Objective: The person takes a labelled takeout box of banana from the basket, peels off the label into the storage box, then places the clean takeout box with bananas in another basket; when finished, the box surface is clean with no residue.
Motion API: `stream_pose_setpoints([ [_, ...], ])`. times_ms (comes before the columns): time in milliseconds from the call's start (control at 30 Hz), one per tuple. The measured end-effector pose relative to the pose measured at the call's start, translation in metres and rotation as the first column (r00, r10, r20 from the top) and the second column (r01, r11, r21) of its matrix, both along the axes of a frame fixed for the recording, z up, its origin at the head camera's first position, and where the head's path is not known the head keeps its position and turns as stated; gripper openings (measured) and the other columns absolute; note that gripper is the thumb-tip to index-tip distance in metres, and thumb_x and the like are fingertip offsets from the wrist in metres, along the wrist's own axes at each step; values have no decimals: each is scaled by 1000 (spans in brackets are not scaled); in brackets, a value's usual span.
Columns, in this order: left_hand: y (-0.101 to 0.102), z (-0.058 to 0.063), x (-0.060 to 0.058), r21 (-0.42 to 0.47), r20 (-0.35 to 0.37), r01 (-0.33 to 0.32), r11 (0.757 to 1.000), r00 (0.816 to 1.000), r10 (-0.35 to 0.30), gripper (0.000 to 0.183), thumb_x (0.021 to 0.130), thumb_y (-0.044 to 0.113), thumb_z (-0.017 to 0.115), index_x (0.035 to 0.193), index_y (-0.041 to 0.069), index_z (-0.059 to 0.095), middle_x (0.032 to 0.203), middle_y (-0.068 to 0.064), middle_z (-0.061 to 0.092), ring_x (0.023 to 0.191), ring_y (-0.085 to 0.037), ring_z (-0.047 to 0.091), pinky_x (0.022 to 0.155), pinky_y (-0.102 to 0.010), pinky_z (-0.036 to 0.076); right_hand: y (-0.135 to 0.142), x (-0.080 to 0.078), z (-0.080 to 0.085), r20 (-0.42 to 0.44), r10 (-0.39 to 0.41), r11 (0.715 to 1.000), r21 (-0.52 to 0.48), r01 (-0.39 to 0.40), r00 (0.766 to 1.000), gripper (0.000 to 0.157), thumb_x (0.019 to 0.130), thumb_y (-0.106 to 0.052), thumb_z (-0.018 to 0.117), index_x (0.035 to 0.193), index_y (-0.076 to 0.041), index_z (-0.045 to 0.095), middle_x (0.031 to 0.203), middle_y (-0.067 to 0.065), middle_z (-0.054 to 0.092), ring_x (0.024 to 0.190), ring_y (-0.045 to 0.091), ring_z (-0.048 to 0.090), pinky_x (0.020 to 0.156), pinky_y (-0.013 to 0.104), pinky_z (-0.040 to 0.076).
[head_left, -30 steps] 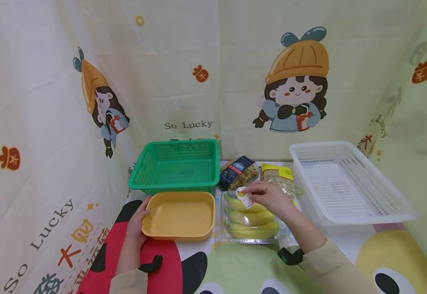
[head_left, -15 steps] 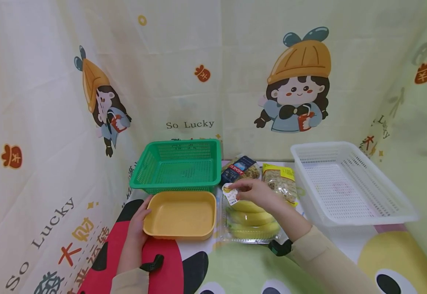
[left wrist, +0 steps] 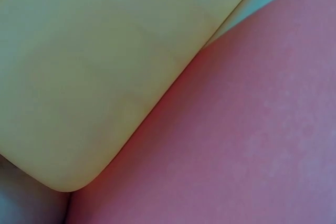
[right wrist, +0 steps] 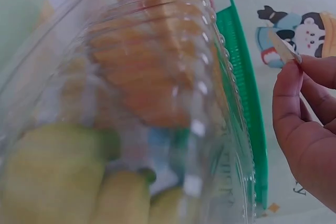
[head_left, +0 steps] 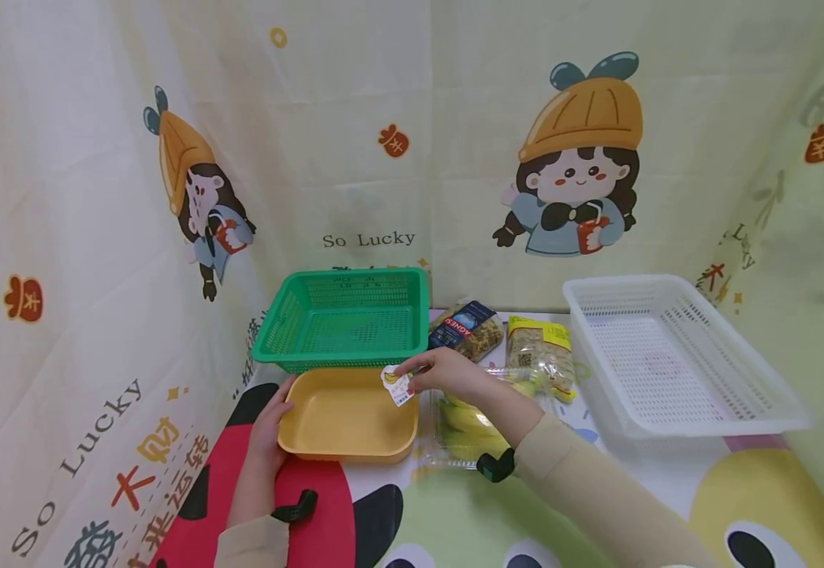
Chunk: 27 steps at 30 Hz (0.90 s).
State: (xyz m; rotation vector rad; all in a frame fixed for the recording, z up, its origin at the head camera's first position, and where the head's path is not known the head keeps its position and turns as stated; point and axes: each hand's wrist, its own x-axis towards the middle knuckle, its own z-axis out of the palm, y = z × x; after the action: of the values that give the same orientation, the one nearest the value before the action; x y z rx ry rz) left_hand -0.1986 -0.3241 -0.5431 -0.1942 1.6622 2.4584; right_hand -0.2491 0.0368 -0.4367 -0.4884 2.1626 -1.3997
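My right hand (head_left: 457,375) pinches a small white label (head_left: 398,386) with a banana picture between thumb and fingertips. In the head view the label appears over the right end of the yellow tray (head_left: 348,454). The right wrist view shows the label (right wrist: 283,47) edge-on, slightly curved. My left hand (head_left: 264,430) holds the tray's left side, thumb at its rim. That tray (left wrist: 94,87) fills much of the left wrist view, where the hand is mostly hidden. Bananas (head_left: 464,422) lie in a clear plastic box (head_left: 447,461), partly under my right forearm.
A green basket (head_left: 348,364) stands behind the yellow tray. Two bags, one with a dark blue label (head_left: 463,327) and one yellow-topped (head_left: 541,347), lie behind the banana box. At the right stands a white basket (head_left: 710,426). Printed cloth hangs behind.
My right hand has moved left with the label, from over the banana box to over the yellow tray's right end. The left hand keeps its place on the tray.
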Motion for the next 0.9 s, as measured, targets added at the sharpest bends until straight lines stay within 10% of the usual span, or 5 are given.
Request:
stream_pose_setpoints([
  [900,3,8,2,-24,43,-43,999,998,44,53,108,14,29,159,26,22,167,8,11,142,-9,26,97,-10,43,-78,-9,-20,88,5,1000,1,-5,996,18,84,1,72,101,-4,75,99,6,71,81,15,65,77,30,60],
])
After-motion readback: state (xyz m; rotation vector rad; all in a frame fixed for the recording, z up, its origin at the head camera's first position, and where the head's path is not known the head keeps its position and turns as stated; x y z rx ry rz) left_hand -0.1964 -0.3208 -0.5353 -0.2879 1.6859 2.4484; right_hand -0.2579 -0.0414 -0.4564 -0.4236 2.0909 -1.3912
